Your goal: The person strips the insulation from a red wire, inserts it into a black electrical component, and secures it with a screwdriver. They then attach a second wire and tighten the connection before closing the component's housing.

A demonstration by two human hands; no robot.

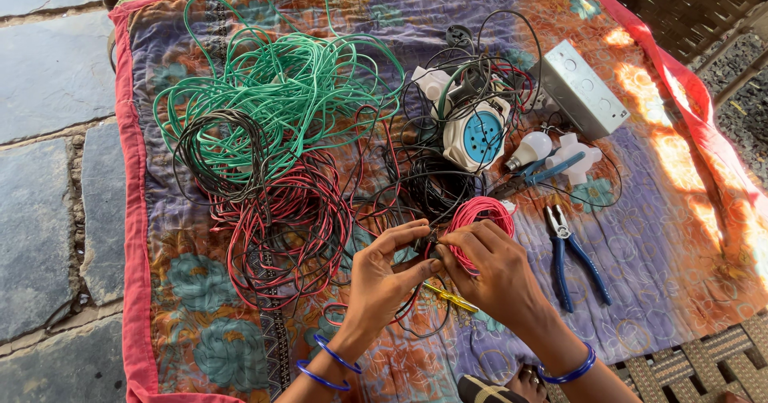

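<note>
A small coil of red wire (478,215) sits near the middle of the patchwork quilt (688,235), a little toward its near edge, with both hands closed in on it. The right hand (496,275) has thumb and fingers pressed together on the coil's near side; the left hand (384,279) pinches a dark wire end or small fitting (too small to tell which) btwn thumb and forefinger, right where the two hands meet.

Risk, as it looks from here: the coil is loosely wound and could spring open if the right-hand grip eases, spilling loops into the black wire tangle (432,187) touching it on the far side. The pinch point is tiny, so a slip would prob. drop the end into the mess below.

A yellow-handled screwdriver (452,299) lies just under the wrists, easy to nudge. Blue-handled pliers (572,255) rest to the right, apart from the hands. Further out: a white-and-blue socket reel (476,135), a bulb (530,149) and a grey metal box (584,87) toward the far right corner; red-and-black wire (280,227) and a big green wire heap (280,91) fill the far left. Any snag could drag the neighbouring tangles along.
</note>
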